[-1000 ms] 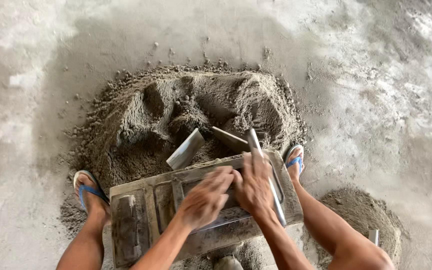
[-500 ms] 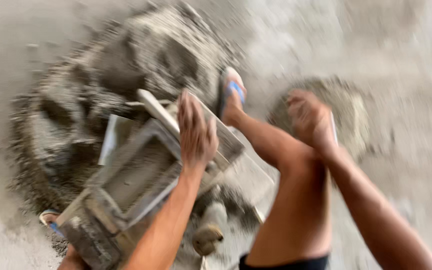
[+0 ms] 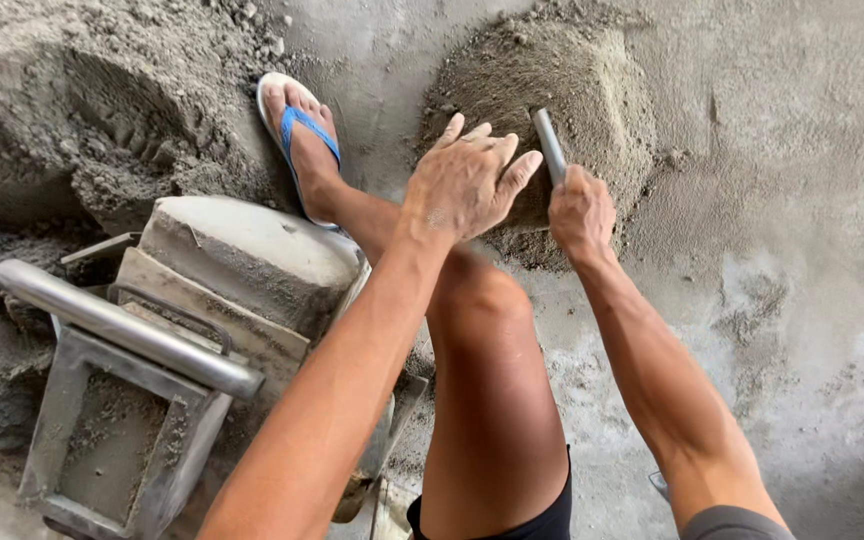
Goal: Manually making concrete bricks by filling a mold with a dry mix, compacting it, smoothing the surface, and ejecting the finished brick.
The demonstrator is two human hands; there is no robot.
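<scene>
My right hand [image 3: 580, 214] grips a grey metal bar-like tool [image 3: 550, 146] whose tip rests in a small pile of sandy mix [image 3: 564, 90] on the floor. Just to its left, my left hand [image 3: 467, 180] hovers over the same pile, fingers spread, holding nothing. A metal block mould [image 3: 132, 400] with a tubular handle [image 3: 122, 325] stands at the lower left, packed with grey mix at its far end [image 3: 247, 255]. My leg runs between the mould and the arms, and my foot in a blue-strapped sandal [image 3: 297, 140] is planted beside it.
A large heap of damp grey mix [image 3: 82, 100] fills the upper left, next to the mould. Bare concrete floor [image 3: 802, 250] with pale dusty patches spreads to the right. A small dark object lies on the floor under the mould's near edge.
The view swung right, from the big heap and mould to the small pile. Both hands left the mould top; my right hand now holds the tool in the small pile.
</scene>
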